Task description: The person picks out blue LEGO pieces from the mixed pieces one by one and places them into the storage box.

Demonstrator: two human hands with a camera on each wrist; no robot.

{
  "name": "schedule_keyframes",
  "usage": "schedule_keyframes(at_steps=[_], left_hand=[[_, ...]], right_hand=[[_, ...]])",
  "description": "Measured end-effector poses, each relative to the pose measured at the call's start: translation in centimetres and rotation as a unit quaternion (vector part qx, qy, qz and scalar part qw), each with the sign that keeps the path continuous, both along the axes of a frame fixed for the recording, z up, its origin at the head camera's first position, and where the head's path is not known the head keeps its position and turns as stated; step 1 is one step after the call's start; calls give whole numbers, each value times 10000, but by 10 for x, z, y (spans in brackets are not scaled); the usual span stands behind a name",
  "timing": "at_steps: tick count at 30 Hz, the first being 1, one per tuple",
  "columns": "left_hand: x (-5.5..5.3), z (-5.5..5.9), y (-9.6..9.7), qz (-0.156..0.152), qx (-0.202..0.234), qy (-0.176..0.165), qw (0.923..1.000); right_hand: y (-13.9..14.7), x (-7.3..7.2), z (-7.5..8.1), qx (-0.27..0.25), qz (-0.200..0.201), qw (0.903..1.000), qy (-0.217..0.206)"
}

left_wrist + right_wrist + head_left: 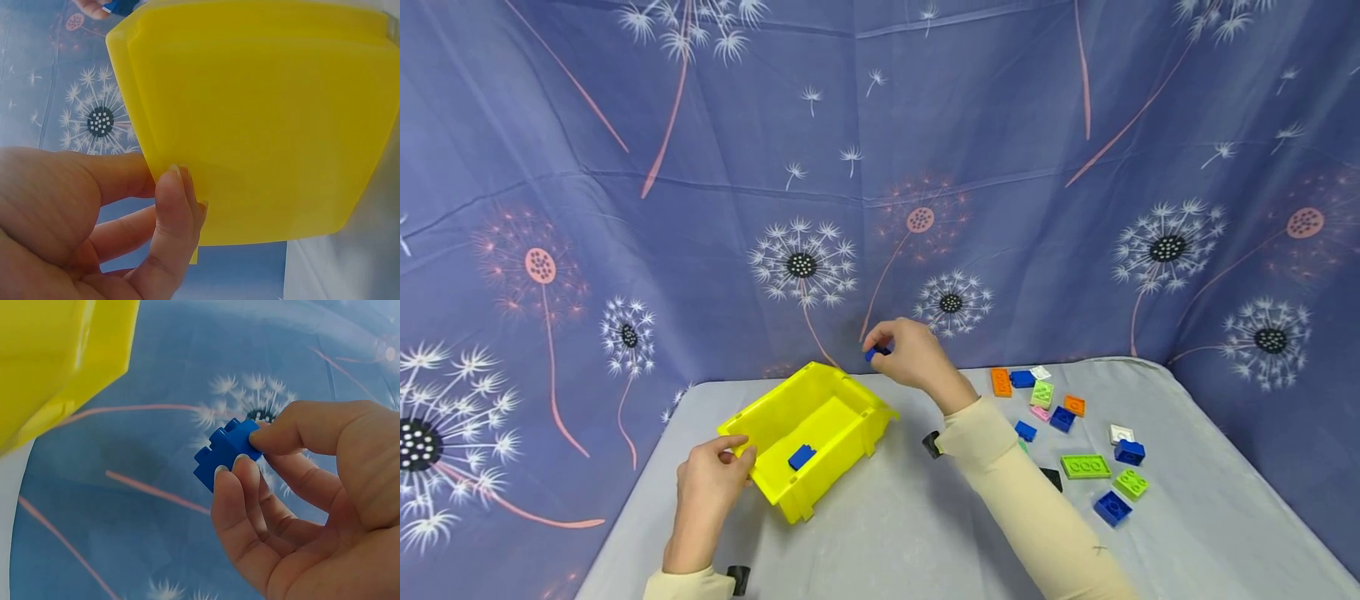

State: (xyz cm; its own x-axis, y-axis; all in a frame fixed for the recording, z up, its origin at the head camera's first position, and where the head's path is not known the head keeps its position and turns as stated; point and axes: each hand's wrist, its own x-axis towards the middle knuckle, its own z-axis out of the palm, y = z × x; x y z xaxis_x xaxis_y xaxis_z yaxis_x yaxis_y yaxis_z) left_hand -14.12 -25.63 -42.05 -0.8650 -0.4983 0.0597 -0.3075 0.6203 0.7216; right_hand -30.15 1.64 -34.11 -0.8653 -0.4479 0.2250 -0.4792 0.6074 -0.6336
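A yellow bin (838, 454) stands tilted at the left of the table, one blue building brick (802, 457) lying on its floor. My left hand (713, 479) pinches the bin's near left rim between thumb and fingers; the left wrist view shows the grip on the edge of the yellow wall (262, 137). Above and beyond the bin's far right end, my right hand (913, 357) holds a second blue brick (228, 453) between thumb and fingertips. Its studs face up and to the left in the right wrist view.
Loose bricks lie scattered on the right of the table, among them an orange brick (1001, 382), a long green brick (1086, 467), a white brick (1122, 433) and several blue ones. A patterned blue curtain (1037, 208) hangs behind the grey-covered table (910, 533).
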Motion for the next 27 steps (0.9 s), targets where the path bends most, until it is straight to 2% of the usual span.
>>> schedule_keyframes(at_steps=[7,14,27], left_hand=[[-1,0,1,-38,-43,8,10000],[-1,1,1,72,-97,26,9999],[-1,-1,-1,75,-19,-3,10000]], right_hand=[[-19,8,1,12,293,9996,-31],[-39,16,0,83,668,9977,4],[-74,30,-6,645,941,9935,22]])
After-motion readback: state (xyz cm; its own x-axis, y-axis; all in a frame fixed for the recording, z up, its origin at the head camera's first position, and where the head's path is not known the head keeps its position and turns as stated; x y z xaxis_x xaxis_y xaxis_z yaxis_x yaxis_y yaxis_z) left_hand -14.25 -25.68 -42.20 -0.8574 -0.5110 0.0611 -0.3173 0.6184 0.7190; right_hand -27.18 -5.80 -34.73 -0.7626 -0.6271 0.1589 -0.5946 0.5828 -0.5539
